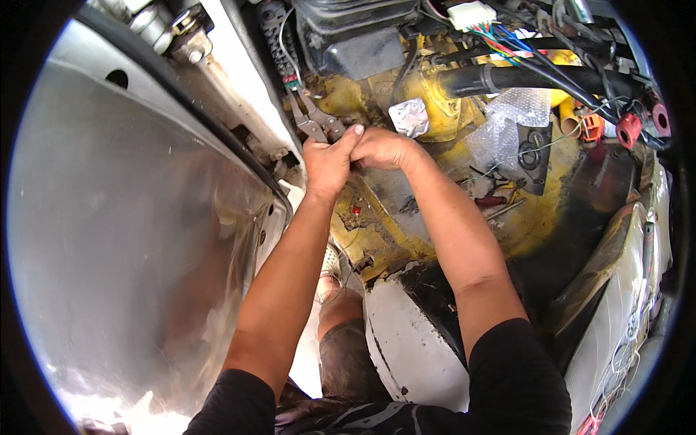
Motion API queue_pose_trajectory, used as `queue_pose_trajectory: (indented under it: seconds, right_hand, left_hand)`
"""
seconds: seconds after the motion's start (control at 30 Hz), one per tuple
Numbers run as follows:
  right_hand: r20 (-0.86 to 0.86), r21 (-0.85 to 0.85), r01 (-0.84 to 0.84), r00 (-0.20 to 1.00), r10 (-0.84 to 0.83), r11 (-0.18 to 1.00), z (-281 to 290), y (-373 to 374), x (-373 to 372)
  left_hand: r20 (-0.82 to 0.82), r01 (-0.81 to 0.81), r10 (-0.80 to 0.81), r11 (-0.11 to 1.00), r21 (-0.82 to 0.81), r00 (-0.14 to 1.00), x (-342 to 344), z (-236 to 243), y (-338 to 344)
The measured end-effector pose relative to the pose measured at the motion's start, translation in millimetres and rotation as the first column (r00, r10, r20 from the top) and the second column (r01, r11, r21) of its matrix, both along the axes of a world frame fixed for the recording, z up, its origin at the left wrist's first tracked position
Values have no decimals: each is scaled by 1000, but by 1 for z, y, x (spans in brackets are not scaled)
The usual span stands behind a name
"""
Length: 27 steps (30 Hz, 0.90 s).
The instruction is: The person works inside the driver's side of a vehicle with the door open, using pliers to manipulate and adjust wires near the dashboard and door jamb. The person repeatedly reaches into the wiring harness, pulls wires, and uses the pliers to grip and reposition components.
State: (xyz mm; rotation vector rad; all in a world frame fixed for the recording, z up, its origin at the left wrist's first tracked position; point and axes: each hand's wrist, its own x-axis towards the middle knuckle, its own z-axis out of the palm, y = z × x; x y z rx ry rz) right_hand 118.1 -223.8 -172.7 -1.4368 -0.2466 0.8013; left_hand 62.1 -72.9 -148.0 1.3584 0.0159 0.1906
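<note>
Both of my hands are together near the door opening, closed around grey metal pliers (317,119). My left hand (328,168) has its thumb lying along the tool. My right hand (382,148) presses in from the right, its fingers mostly hidden behind the left hand. The pliers' narrow end points up and away from me, at the lower end of a thin white wire (284,40). Small red and green tips (291,81) show there, beside a dark pedal-like strip (274,29). Whether the jaws grip the wire is too small to tell.
A metal door panel (130,232) stands at my left. Across the worn yellow floor (377,217) lie bubble wrap (493,141), red-handled pliers (491,201) and a crumpled foil piece (409,117). Coloured wires with a white connector (471,14) hang far right, above a thick black hose (536,80).
</note>
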Motion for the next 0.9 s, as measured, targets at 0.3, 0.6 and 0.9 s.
queue_pose_trajectory:
  seconds: [0.3, 0.6, 0.9]
  right_hand:
    - [798, -500, 670, 602, -7, 548, 24, 19, -82]
    - [891, -335, 932, 361, -274, 137, -24, 92, -76]
    - [940, -239, 969, 246, -237, 56, -40, 91, -56]
  left_hand:
    - [0, -23, 23, 987, -156, 1000, 11, -11, -6]
    - [-100, -6, -6, 993, -119, 995, 11, -5, -2]
    - [-275, 172, 59, 650, 740, 959, -23, 33, 25]
